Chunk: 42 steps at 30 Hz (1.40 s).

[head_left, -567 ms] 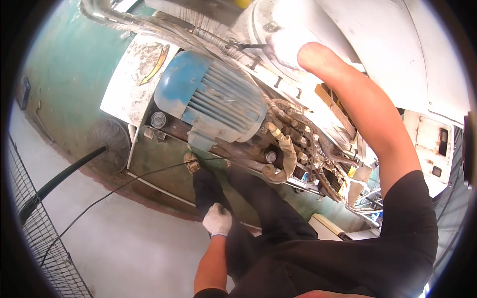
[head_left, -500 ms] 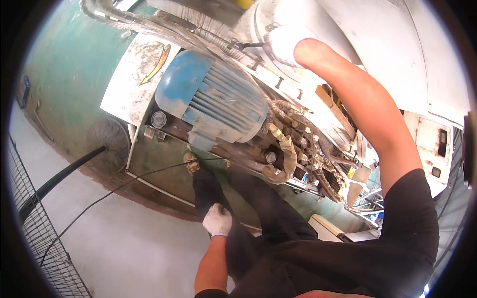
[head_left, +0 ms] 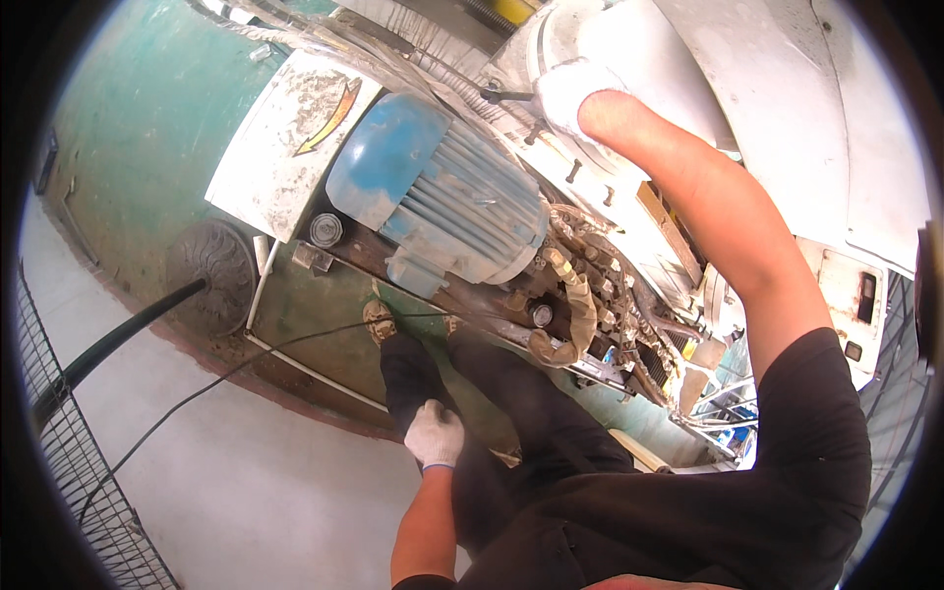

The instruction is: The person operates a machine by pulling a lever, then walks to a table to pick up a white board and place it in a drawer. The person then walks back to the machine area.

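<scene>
My right hand (head_left: 573, 95), in a white glove washed out by glare, reaches far forward beside a round white machine housing. It is closed around one end of a dark wrench (head_left: 509, 96), whose jaw points left toward the machine's rail; whether that jaw sits on a bolt is too small to tell. Its fingers are mostly lost in the brightness. My left hand (head_left: 434, 434), also in a white knitted glove, rests on my dark trouser leg (head_left: 413, 379) near the knee. Its fingers are curled in, and the palm is hidden.
A blue-grey ribbed motor (head_left: 447, 192) stands between me and the rail. Several bolts (head_left: 574, 171) protrude along the rail. Hoses and fittings (head_left: 580, 305) crowd the motor's right end. A thin black cable (head_left: 285, 346) crosses the floor; wire mesh (head_left: 74, 457) stands at left.
The view has shifted slightly, so the motor and rail appear farther right. The right hand keeps hold of the wrench beside the housing; the left hand stays on the leg.
</scene>
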Tool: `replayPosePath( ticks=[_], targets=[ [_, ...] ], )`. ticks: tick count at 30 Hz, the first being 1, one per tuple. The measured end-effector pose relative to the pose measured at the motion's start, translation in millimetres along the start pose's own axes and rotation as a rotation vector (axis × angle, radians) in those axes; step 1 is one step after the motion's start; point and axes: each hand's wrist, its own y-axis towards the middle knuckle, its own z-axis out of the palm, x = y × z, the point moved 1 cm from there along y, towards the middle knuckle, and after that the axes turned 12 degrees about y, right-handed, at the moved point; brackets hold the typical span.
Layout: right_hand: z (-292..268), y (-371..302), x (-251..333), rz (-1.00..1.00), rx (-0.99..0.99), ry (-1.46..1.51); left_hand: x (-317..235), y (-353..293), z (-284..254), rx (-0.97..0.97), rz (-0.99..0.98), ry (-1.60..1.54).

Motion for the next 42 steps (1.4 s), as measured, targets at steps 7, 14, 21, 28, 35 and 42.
replayPosePath(
  ticks=[7, 14, 21, 28, 35, 42],
  targets=[
    [66.3, -26.9, 16.3, 0.155, -0.184, 0.299, -0.8, 5.5, -6.6, -0.011, 0.009, -0.011],
    [136.6, -22.2, 63.6, 0.358, -0.203, 0.562, -3.5, 13.0, -11.0, 0.006, 0.012, 0.032],
    [101.9, -48.7, 39.3, 0.246, -0.175, 0.428, -4.9, 18.2, -14.5, 0.064, 0.010, 0.066],
    [34.9, -47.2, 16.8, 0.247, -0.081, 0.407, -4.5, 21.0, -12.2, 0.028, 0.041, 0.046],
    [24.9, -29.0, 15.9, 0.186, -0.073, 0.239, -4.7, 21.1, -7.7, -0.045, 0.051, 0.030],
    [43.5, -19.7, 8.8, 0.168, -0.108, 0.188, -5.6, 20.6, -7.6, -0.027, 0.048, 0.026]
  ],
)
